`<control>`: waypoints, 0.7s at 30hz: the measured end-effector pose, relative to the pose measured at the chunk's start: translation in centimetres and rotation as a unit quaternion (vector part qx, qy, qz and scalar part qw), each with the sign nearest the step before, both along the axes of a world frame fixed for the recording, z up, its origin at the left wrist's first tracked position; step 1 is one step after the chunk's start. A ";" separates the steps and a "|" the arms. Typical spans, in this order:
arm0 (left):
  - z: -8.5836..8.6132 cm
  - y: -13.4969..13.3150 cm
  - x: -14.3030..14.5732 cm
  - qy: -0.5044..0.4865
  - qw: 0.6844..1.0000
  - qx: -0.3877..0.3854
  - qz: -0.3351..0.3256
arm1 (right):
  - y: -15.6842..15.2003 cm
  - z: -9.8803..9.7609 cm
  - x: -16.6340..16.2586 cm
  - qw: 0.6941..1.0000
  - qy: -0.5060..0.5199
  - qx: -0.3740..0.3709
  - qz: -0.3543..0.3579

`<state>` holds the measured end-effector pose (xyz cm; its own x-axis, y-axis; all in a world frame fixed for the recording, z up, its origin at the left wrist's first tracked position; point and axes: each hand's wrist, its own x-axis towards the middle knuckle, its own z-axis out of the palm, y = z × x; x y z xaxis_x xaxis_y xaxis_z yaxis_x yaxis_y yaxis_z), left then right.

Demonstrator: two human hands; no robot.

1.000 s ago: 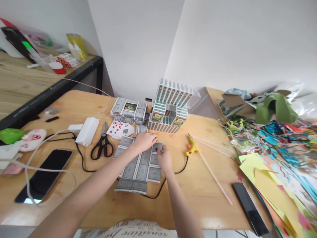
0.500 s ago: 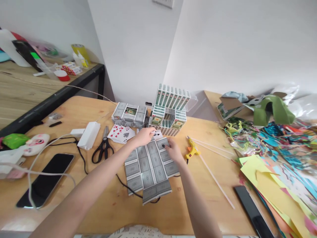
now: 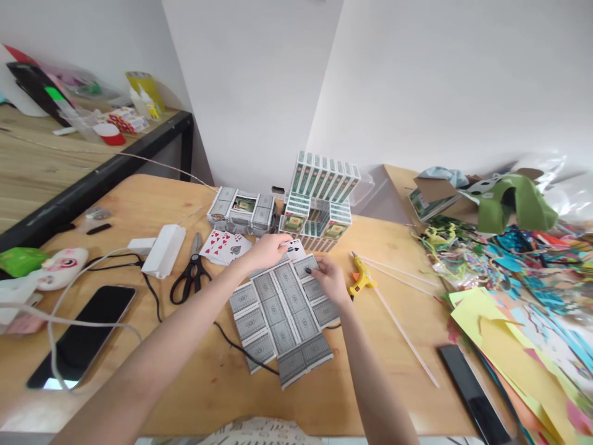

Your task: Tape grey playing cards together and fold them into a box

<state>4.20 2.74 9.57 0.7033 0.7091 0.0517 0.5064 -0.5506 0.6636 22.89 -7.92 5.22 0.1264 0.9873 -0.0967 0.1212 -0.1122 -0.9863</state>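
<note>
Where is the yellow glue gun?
In the head view, the small yellow plastic glue gun lies on the wooden table just right of the right hand, beside long pale glue sticks.

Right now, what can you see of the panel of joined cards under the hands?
The card panel is face-down cards, grey patterned backs, set edge to edge in three columns, two sideways cards at the near end. It lies flat and skewed on the wooden table, over a black cable. The right hand touches its far right corner, the left hand its far edge.
</note>
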 end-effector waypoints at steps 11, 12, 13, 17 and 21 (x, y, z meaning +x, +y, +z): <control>-6.8 -10.1 1.3 0.075 0.974 0.194 0.090 | 0.4 -4.3 -0.1 0.995 -0.053 -0.057 -0.062; -7.6 -10.7 1.3 0.084 0.974 0.190 0.095 | 0.3 -4.4 -0.1 0.993 -0.080 -0.059 -0.067; -8.2 -11.0 1.2 0.092 0.974 0.185 0.096 | 0.2 -4.6 0.0 0.989 -0.114 -0.057 -0.073; -9.0 -10.9 1.0 0.113 0.973 0.174 0.096 | -0.3 -4.6 -0.3 0.959 -0.271 -0.042 -0.077; -8.7 -10.7 1.0 0.124 0.973 0.178 0.083 | -0.5 -4.7 -0.6 0.939 -0.336 -0.039 -0.061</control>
